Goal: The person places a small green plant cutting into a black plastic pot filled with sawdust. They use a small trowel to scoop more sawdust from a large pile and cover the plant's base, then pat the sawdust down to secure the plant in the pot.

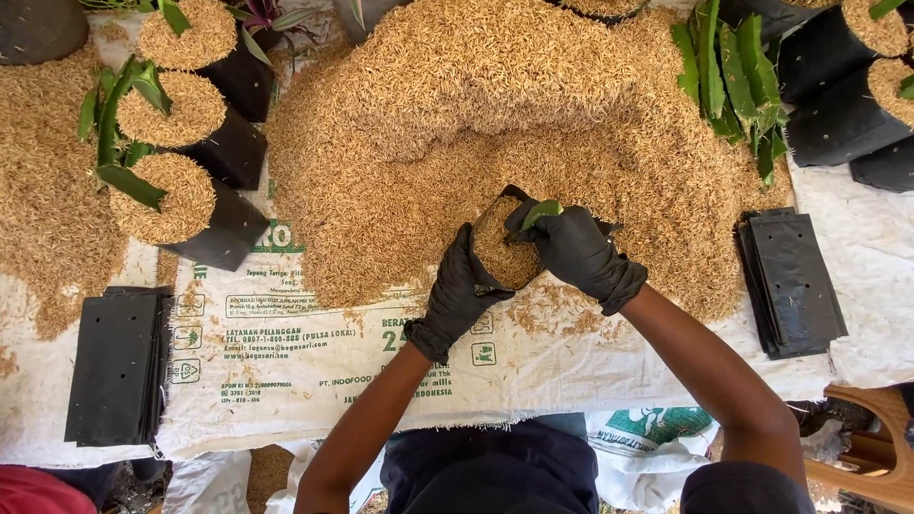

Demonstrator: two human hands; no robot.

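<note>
left hand [460, 290] fingers grip husk-filled black bag [505, 249] | right hand [576, 249] fingers pinch green cutting [542, 211] over it | husk pile [495, 114] behind

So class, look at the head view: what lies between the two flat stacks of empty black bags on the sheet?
Between the left stack and right stack lie printed sacking, the husk heap, and both gloved hands, left hand and right hand, holding a husk-filled bag.

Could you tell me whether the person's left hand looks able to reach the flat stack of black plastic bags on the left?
Probably not right away: the left hand is holding the husk-filled black bag; the stack itself lies uncovered.
</note>
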